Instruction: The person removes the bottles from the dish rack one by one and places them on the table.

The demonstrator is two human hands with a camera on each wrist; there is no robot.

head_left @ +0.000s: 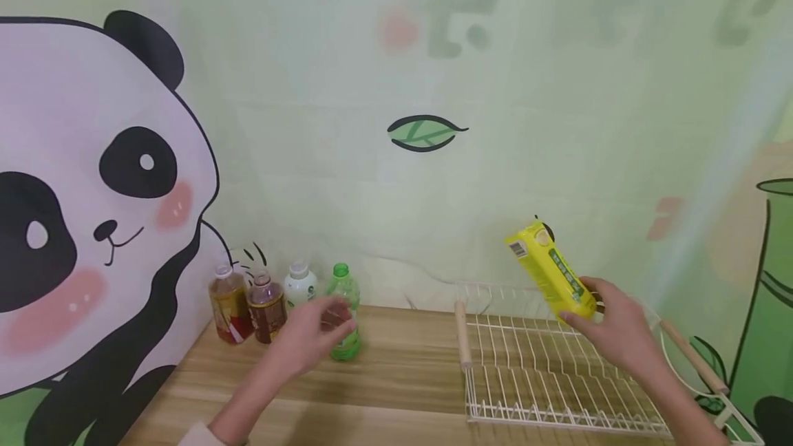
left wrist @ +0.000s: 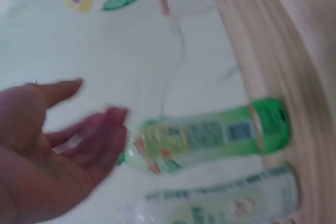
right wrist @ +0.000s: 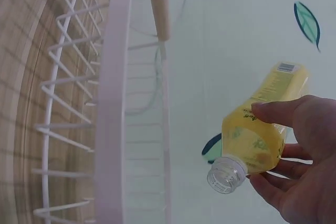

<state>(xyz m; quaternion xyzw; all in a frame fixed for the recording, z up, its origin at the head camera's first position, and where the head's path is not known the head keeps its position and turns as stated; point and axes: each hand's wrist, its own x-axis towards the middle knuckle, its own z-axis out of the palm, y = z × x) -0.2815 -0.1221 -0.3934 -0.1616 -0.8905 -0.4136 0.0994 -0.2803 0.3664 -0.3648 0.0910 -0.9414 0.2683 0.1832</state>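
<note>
My right hand [head_left: 610, 322] grips a yellow bottle [head_left: 551, 270] above the white wire rack [head_left: 533, 418], thumb on one side and fingers on the other. The bottle is tilted, its base up and to the left; in the right wrist view its clear neck end [right wrist: 227, 174] points down. My left hand [head_left: 312, 332] holds nothing, its fingers slightly bent and the thumb apart. It hovers close to a green bottle [head_left: 347, 349], overlapping it in the head view. Beside that bottle stand a white bottle [head_left: 299, 286], a dark brown drink bottle [head_left: 268, 312] and an amber drink bottle [head_left: 228, 301].
The wire rack has wooden handles, one on the left [head_left: 462, 332] and one on the right [head_left: 694, 356]. A wood-grain table [head_left: 396, 370] lies under everything. Behind it hangs a pale green backdrop [head_left: 310, 122] printed with a panda and leaves.
</note>
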